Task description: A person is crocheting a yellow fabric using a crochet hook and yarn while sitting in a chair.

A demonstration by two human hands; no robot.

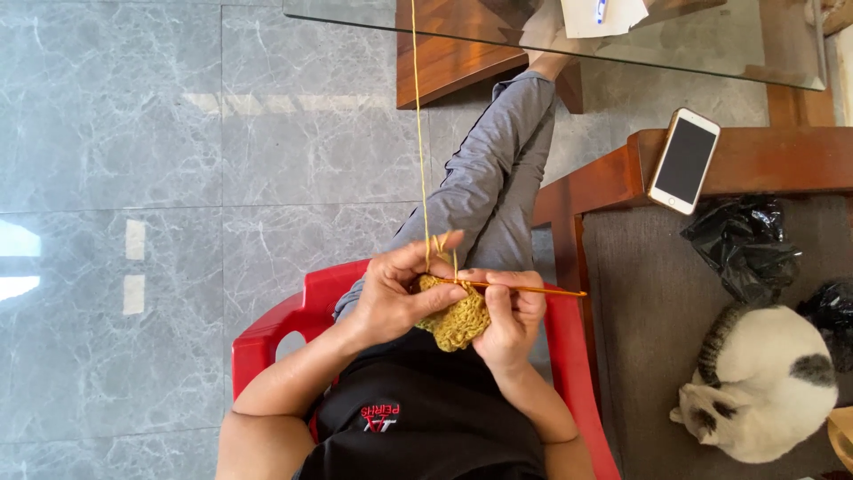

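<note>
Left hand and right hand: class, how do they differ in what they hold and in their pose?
The left hand pinches the mustard crochet piece and carries the taut yarn strand over a raised finger; the right hand grips the orange crochet hook. The left hand's fingers spread, while the right hand's curl tight. Both meet at the crochet piece above the lap.

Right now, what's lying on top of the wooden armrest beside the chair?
A white smartphone, dark screen up, lies on the wooden armrest. The wood beneath the phone is covered.
</note>
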